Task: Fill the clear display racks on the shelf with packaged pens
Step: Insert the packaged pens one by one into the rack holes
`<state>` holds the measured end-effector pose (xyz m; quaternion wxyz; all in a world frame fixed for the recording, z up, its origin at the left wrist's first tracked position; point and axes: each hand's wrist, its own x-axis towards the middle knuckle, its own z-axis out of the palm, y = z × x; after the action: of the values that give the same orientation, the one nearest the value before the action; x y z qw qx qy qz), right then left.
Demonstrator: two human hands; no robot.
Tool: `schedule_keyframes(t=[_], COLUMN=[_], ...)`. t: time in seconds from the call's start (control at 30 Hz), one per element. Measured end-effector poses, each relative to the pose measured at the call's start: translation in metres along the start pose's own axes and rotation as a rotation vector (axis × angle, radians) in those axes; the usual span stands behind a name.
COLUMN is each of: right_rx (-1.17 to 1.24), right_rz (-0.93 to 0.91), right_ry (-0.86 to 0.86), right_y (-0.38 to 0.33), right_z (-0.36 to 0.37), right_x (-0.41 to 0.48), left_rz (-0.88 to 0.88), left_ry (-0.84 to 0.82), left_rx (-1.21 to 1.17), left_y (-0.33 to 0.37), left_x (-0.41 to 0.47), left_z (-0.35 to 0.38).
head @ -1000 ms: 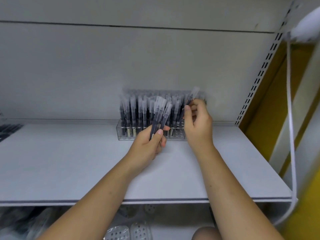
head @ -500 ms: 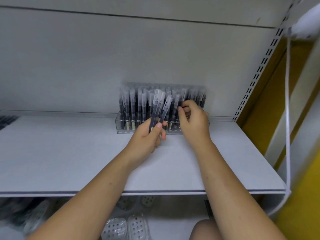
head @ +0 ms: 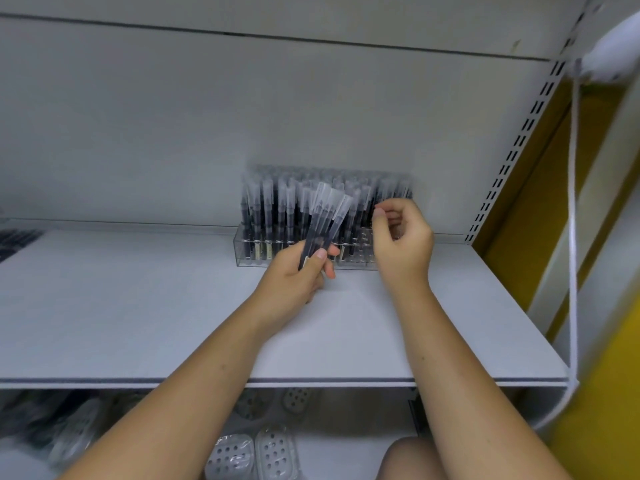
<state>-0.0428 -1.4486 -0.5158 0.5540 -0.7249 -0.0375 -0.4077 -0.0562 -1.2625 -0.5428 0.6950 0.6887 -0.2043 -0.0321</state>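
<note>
My left hand grips a small bundle of packaged pens, with fingers and thumb curled round the lower ends. Each pen is a slim dark barrel inside a clear, glossy plastic sleeve. Their long axes run up from my palm and lean a little to the right, and the flat transparent sleeve tops fan out above my knuckles.

Just beyond that grip stands the clear rack, a low rectangular box with hard transparent walls, set on the matte pale-grey shelf against the back panel. The pens in the rack stand upright in tight rows, dark bodies below and frosted sleeve tips above, though blur softens their tops.

My right hand hangs just right of the bundle, in front of the rack's right end. Its fingers are curled in toward the thumb and I see nothing between them. A grid of round holes in the rack shows between my two hands.

Further right of that hand a perforated metal upright rises, and a white cord hangs down.
</note>
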Motion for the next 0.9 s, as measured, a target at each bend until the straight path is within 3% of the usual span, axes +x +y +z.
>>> schedule_keyframes(t=[0.23,0.43,0.63,0.9], right_rx=[0.197,0.174,0.226,0.231], right_rz=[0.2,0.188,0.223,0.078], right_ry=[-0.36,-0.455,-0.365,0.019], right_y=[-0.011,-0.012,-0.009,0.0], right_z=[0.002,0.003,0.004,-0.002], right_x=[-0.007,-0.009,-0.006,0.003], left_rz=[0.005,0.004,-0.006,-0.007], left_ry=[-0.001,-0.016,-0.003,0.021], left_rx=[-0.008,0.008,0.04,0.042], left_y=[0.002,0.002,0.002,0.005], left_x=[-0.001,-0.002,-0.002,-0.005], left_z=[0.001,0.0,0.001,0.002])
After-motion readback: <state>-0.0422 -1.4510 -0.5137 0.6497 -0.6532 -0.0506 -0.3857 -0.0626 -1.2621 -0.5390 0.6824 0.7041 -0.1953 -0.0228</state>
